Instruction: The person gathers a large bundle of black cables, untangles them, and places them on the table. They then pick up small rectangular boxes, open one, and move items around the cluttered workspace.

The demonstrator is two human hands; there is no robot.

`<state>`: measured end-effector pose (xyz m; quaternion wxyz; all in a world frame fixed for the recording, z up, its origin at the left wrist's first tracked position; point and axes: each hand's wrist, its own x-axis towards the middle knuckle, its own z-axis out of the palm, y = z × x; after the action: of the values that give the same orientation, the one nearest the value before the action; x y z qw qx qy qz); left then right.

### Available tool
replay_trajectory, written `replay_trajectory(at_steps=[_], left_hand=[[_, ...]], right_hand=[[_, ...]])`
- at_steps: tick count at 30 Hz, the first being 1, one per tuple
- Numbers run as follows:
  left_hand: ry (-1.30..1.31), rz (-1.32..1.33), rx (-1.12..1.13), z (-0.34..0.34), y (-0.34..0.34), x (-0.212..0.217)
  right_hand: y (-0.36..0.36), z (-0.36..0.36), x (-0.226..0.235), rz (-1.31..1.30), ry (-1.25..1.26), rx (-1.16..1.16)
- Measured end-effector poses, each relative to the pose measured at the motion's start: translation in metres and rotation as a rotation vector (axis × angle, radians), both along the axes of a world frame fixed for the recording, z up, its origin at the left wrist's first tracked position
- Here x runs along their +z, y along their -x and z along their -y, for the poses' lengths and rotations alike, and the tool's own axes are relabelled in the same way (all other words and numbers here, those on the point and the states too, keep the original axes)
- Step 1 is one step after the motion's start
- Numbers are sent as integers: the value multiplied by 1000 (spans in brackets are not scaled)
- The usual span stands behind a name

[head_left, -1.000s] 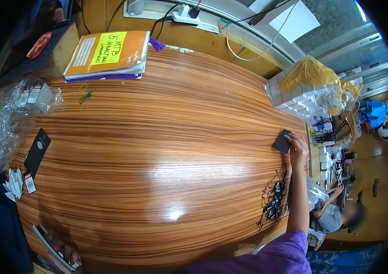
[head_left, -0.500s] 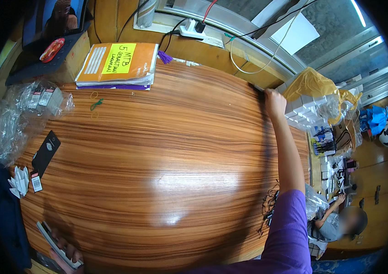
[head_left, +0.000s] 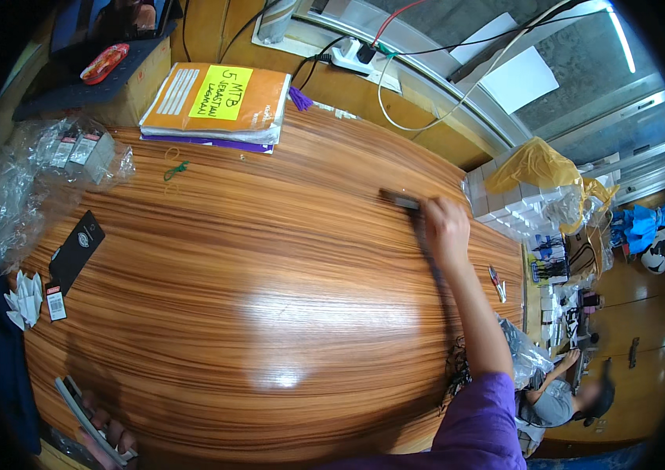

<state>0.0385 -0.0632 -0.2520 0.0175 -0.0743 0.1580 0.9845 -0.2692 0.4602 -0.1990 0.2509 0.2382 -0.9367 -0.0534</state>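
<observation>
My right hand [head_left: 446,229] is closed round one end of a narrow dark bar-like piece [head_left: 400,199], over the far right part of the wooden table. Its exact kind is not clear. At the lower left, my left hand [head_left: 105,427] has its fingers wrapped about a slim pale curved piece [head_left: 82,411], seen edge-on. A black hang tag [head_left: 78,249] with a small white barcode label [head_left: 56,304] lies on the table beyond my left hand. Folded white papers [head_left: 25,300] sit beside it.
Clear plastic bags [head_left: 15,188] holding small packs lie at the left. An orange notebook [head_left: 215,102] rests at the back. White boxes [head_left: 505,196] under a yellow bag, a small red-and-white tool [head_left: 497,283] and tangled black cords [head_left: 456,364] line the right side. Another person [head_left: 563,399] works beyond.
My right hand has come left and nearer from the table's far right edge, with the dark piece in it. The red-and-white tool is now uncovered. My left hand keeps its hold.
</observation>
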Motion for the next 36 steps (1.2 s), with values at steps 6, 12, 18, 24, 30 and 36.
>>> replay_trajectory(at_steps=[6, 12, 18, 24, 30, 36], left_hand=[[49, 43, 34, 3, 3, -3], [109, 22, 36, 6, -1, -9], [97, -10, 10, 0, -1, -8], [222, 56, 28, -8, 8, 1], [304, 106, 72, -19, 7, 4], [314, 173, 48, -23, 6, 14]], right_hand=[[124, -74, -14, -127, -62, -291], [98, -73, 12, -272, -38, -278], [-2, -58, 1, -62, -86, -52], [-62, -54, 5, -186, 61, -5], [-156, 18, 33, -328, 114, 158], [-225, 61, 43, -152, 472, 230]])
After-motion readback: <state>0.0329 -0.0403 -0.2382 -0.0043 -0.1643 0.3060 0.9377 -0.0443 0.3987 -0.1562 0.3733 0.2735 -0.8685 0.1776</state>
